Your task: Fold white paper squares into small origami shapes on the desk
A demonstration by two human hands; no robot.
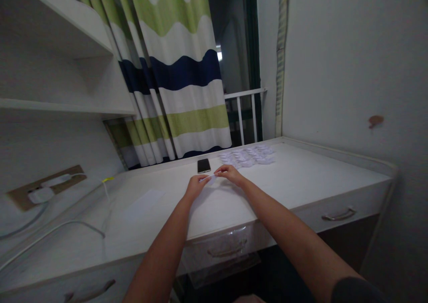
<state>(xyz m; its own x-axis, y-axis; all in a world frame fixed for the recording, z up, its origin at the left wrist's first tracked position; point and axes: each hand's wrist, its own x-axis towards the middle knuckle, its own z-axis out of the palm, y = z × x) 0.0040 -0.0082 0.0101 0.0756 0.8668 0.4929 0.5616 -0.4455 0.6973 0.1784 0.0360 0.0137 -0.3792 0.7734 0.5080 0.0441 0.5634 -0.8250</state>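
A small piece of white paper [211, 179] is held between both hands, just above the white desk [227, 205]. My left hand [196, 185] pinches its left end, fingers closed. At the other end, my right hand [230, 174] has its fingertips closed on the paper. How the paper is folded is too small to make out. Beyond the hands lies a dark phone [203, 165] with its screen black. Several pale folded paper pieces [249, 156] are laid out in rows at the back of the desk.
Flat white paper sheets [144, 203] lie on the desk at the left. A white cable [76, 223] runs along the left side, near plugs in a wall socket [47, 188]. A striped curtain [187, 80] hangs behind the desk, and drawer handles [339, 214] stick out in front.
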